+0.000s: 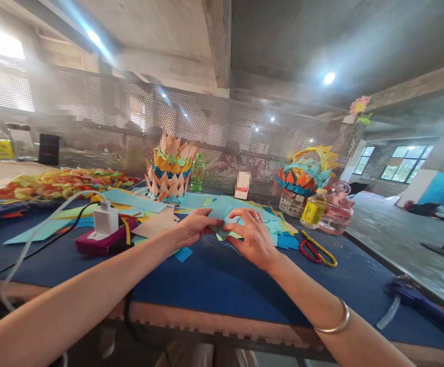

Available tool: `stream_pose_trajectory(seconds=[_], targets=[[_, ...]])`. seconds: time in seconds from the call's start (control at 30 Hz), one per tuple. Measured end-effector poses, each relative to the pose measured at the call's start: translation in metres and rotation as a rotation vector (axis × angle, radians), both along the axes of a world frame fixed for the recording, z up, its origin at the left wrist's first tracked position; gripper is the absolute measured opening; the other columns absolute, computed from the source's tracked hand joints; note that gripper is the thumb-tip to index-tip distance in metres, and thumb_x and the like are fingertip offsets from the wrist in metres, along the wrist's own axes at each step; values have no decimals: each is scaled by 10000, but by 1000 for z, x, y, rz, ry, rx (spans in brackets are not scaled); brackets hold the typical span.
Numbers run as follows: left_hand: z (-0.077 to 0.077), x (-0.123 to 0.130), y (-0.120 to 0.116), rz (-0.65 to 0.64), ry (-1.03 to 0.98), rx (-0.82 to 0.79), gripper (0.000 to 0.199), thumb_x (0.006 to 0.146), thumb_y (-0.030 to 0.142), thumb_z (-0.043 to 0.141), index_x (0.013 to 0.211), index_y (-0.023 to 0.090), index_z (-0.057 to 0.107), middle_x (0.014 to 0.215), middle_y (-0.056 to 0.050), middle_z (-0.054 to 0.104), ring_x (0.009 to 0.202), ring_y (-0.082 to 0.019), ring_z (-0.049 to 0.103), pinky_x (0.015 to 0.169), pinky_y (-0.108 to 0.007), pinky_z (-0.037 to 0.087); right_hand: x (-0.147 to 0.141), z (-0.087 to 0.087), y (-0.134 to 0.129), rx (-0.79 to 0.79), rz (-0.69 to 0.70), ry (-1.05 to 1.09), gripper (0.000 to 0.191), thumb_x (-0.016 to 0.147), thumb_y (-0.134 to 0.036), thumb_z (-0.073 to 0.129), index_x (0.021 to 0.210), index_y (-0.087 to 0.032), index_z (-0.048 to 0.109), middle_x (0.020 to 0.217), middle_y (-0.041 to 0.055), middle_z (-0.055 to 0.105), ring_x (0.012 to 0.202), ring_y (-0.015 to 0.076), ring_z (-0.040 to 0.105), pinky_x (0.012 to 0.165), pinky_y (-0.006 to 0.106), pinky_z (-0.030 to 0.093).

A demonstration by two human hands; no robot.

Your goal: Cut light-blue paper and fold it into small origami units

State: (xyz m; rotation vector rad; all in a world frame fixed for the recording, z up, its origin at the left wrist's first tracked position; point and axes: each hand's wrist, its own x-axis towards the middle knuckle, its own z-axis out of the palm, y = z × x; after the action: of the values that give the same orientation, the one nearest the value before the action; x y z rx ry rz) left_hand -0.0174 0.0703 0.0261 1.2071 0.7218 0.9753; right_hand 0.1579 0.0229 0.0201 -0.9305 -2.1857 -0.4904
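A light blue sheet of paper [222, 208] is held up between my two hands over the middle of the table. My left hand [198, 224] pinches its left side between thumb and fingers. On the right side, my right hand [253, 235] has its bent fingers closed on the paper. Behind and under them lie more light blue paper pieces [273, 221], and a small blue piece [184, 254] rests near my left wrist. Scissors [319, 250] with red and yellow handles lie to the right of my right hand.
A magenta power strip [101, 243] with a white charger [106, 220] and cables sits left. Behind stand a folded-paper basket [168, 178], a second basket [294, 191], a green bottle [198, 173], a yellow-labelled bottle [313, 210] and a pink bottle [336, 211]. A glue gun [409, 293] lies right.
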Motion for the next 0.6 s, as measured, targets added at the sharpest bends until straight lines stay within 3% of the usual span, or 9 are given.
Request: stream_pose_trajectory(seconds=[0.23,0.43,0.6], targets=[[1,0,-1,-37,-3,-24,221,531,107,747,737,112,665,655,-22,665,588,-120,607,677,-259,491,1,-5,5,-3,-30,109,120,809,-304,561,810,-243,665,969,55,555,942,207,475,821,383,384],[-5,-2,3,-217,-6,66,314,556,93,726,866,123,683,814,-49,683,743,-146,627,826,-307,471,-1,-6,6,-34,-102,194,184,806,-358,554,734,-211,637,911,60,537,894,207,476,791,370,399],[-3,0,-1,-241,-21,89,287,561,42,688,838,119,689,833,-58,688,786,-158,622,853,-313,457,-2,-5,6,-41,-133,230,200,797,-365,559,692,-206,619,869,56,527,871,209,473,779,373,396]])
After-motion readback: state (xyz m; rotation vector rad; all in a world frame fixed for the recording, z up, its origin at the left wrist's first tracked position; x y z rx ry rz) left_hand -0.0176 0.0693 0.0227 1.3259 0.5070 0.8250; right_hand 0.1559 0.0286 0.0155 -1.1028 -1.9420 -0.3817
